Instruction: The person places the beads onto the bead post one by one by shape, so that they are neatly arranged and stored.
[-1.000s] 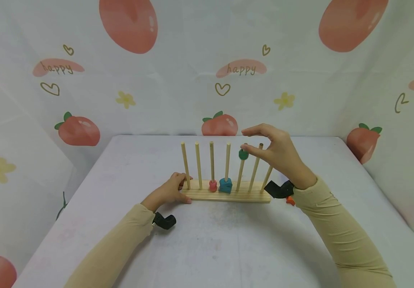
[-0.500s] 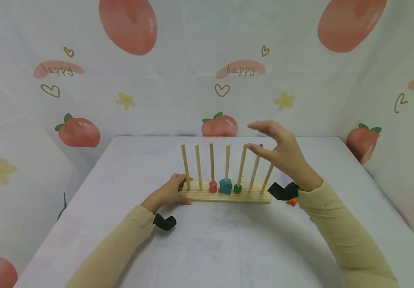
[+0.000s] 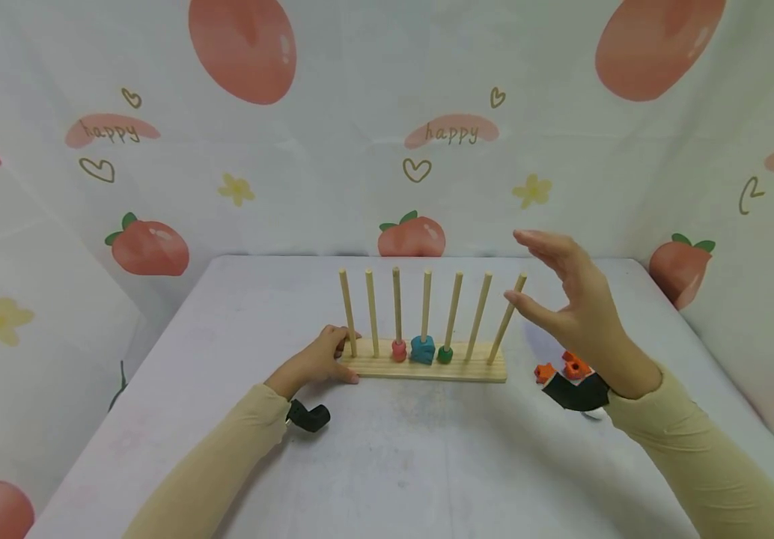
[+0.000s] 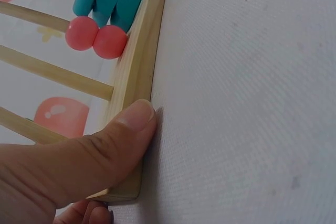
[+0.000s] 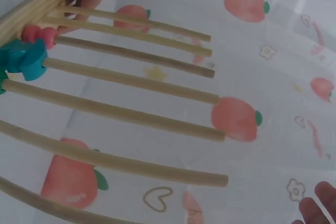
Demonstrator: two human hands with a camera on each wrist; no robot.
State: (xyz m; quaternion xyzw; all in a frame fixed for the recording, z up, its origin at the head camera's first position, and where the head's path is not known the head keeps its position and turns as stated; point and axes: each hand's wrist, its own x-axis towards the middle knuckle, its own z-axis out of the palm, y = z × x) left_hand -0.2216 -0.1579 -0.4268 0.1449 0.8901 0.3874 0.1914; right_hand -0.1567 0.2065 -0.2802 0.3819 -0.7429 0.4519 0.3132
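Observation:
A wooden peg rack with several upright pegs stands on the table. My left hand grips its left end, the thumb along the front edge and the other fingers behind. On the pegs, down at the base, sit a pink bead piece, a blue block piece and a green bead. In the left wrist view the pink piece shows two round lobes. My right hand is in the air beside the rightmost peg, thumb and fingers spread apart, holding nothing.
Orange pieces with holes lie on the table right of the rack, partly hidden by the right wrist. A small white object shows under the right wrist strap. A printed cloth hangs behind.
The green bead has dropped from the top of its peg to the base. My right hand has moved right, away from that peg, uncovering more orange pieces. The left hand stays put.

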